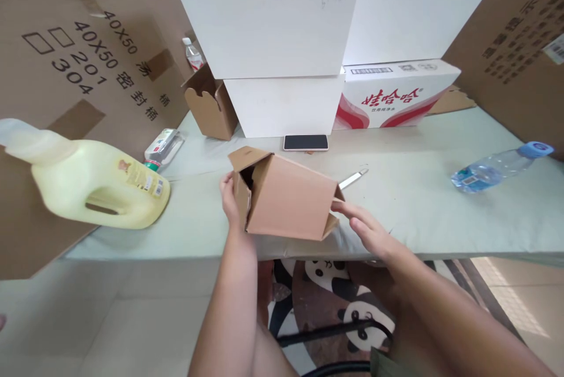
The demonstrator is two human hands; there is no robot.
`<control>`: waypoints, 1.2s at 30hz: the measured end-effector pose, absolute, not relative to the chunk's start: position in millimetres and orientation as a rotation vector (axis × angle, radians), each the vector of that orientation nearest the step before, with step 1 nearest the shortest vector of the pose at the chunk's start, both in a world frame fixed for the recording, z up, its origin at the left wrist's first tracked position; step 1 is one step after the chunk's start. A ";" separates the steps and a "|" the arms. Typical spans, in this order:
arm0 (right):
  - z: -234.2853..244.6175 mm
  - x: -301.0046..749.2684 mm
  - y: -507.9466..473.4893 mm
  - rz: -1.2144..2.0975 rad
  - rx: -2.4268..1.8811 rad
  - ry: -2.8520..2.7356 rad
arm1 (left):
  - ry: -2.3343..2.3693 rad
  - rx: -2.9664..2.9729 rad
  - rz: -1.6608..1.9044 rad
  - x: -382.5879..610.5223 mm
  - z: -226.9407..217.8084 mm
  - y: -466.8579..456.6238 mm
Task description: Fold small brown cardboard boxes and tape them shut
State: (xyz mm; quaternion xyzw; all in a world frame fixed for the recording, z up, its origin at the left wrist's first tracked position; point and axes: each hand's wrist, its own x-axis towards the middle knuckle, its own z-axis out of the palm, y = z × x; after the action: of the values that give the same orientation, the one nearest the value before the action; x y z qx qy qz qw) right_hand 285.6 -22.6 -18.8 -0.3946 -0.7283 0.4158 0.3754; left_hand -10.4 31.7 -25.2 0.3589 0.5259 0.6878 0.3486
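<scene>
A small brown cardboard box (pixel 288 198) lies on its side near the front edge of the pale green table (pixel 418 212), its open end with loose flaps facing left. My left hand (pixel 230 199) curls round that open left end and grips it. My right hand (pixel 368 229) has its fingers stretched out, with the fingertips pressed on the flaps at the box's right end. A silver utility knife (pixel 353 179) sticks out on the table just behind the box's right corner.
A pale yellow jug (pixel 94 186) lies at the left, with a lying bottle (pixel 163 148) behind it. A phone (pixel 305 142) rests before stacked white boxes (pixel 282 104). A red-printed carton (pixel 396 95), an open brown box (pixel 211 107) and a water bottle (pixel 497 168) stand about.
</scene>
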 end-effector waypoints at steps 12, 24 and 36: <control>-36.1 289.6 -16.0 1.014 -1.194 -1.631 | 1.317 0.843 1.500 10.1 -11.5 18.9; -35.9 286.4 -4.1 0.964 -1.386 -1.291 | 1.124 0.757 1.358 10.0 9.4 8.9; -28.4 283.8 0.5 1.100 -1.164 -0.766 | 1.314 0.895 1.379 4.0 -0.1 13.1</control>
State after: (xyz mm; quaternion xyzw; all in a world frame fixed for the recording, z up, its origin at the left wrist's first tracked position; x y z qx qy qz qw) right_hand 283.8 0.5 -28.4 -0.5087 -0.3345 0.4805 0.6313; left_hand 4.0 13.1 -0.1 0.3692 0.5423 0.5693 0.4955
